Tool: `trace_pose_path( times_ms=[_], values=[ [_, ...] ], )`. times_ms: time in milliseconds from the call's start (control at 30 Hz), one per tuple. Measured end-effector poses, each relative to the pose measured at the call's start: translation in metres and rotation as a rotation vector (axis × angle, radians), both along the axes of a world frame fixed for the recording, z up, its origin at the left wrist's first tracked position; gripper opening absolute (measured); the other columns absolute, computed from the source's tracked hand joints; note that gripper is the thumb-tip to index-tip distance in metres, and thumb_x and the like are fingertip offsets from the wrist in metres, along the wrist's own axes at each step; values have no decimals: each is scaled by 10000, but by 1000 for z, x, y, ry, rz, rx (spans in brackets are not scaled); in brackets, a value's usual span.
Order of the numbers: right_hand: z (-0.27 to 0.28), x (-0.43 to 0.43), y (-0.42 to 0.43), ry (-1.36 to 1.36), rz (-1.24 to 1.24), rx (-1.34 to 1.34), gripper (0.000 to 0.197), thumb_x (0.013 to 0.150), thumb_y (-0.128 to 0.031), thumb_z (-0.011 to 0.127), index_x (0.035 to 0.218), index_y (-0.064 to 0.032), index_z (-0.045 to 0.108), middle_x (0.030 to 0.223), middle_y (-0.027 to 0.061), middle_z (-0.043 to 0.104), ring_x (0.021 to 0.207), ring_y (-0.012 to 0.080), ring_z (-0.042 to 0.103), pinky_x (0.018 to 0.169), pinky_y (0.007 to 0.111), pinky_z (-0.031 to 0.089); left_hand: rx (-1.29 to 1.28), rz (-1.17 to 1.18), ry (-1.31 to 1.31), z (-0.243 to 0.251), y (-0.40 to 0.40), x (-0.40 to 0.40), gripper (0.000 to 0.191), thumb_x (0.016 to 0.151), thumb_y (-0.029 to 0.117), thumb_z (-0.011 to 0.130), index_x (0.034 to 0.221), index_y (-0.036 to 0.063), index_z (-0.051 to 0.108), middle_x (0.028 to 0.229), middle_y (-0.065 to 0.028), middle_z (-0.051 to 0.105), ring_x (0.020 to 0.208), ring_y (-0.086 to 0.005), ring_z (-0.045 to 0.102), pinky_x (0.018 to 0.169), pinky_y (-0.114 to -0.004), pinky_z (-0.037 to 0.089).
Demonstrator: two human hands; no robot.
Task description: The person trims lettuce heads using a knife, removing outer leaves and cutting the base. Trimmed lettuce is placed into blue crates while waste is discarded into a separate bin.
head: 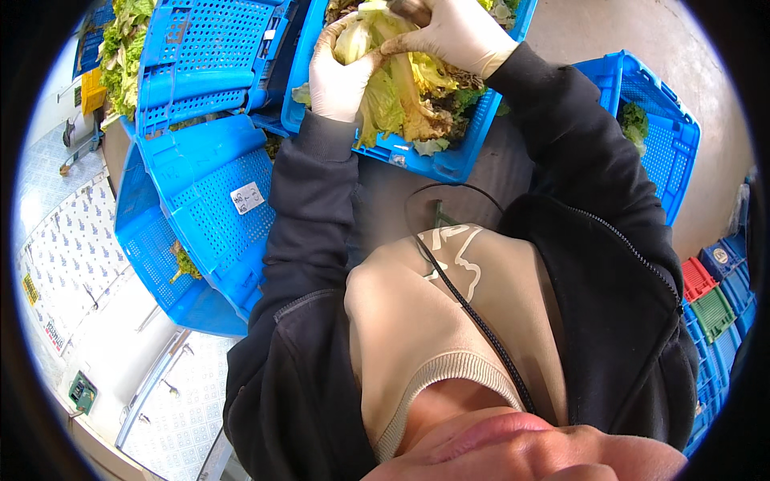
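Note:
Both of my hands wear pale, dirt-stained gloves and are over a blue plastic crate (385,153) at the top of the view. My left hand (343,84) is wrapped around a head of lettuce (385,99), thumb towards the right. On the other side of the same head, my right hand (457,36) has its thumb and fingers pinched together at the leaves; its fingertips are dark with dirt. Green outer leaves hang down beside yellowed, browned ones. Wilted brown leaves (460,117) lie beneath in the crate. The palms hide part of the head.
Blue perforated crates (198,54) stand at the left, one with a paper label (247,198) bearing writing. Leafy lettuce (123,57) fills the far left. Another blue crate (662,132) at the right holds greens (633,123). Stacked crates (713,312) line the lower right. A cord (481,330) hangs over my chest.

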State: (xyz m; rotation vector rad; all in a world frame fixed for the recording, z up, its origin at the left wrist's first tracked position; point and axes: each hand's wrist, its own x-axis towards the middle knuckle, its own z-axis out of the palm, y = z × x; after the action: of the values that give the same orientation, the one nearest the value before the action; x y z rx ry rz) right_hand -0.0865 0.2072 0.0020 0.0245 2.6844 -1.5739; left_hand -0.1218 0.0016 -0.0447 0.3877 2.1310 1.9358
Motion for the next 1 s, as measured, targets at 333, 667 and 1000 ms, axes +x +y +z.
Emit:
trace_pose_path(
  times_ms=[333,667,1000],
  values=[
    [-14,4,-9,54,16,264,341,748,-243,727,993,-7,709,866,238,697,847,405,689,764,458,548,-352,-37,142,-3,-2,0,604,739,185,894,1235,3,600,1153,-145,689,1039,-227,679,914,-352,553],
    [7,-2,8,120,198,422,185,779,-271,677,878,-128,739,751,156,680,711,362,671,664,457,532,-330,-311,-130,11,-36,-25,551,832,21,762,1349,19,571,1243,-81,668,1121,-163,632,981,-304,509],
    [27,-13,51,229,-100,169,381,758,-194,805,1057,22,712,747,167,654,661,228,624,649,338,499,72,-385,-417,18,-64,-37,655,808,-79,753,1408,41,520,1285,-63,640,1169,-168,621,1011,-313,504]
  ],
)
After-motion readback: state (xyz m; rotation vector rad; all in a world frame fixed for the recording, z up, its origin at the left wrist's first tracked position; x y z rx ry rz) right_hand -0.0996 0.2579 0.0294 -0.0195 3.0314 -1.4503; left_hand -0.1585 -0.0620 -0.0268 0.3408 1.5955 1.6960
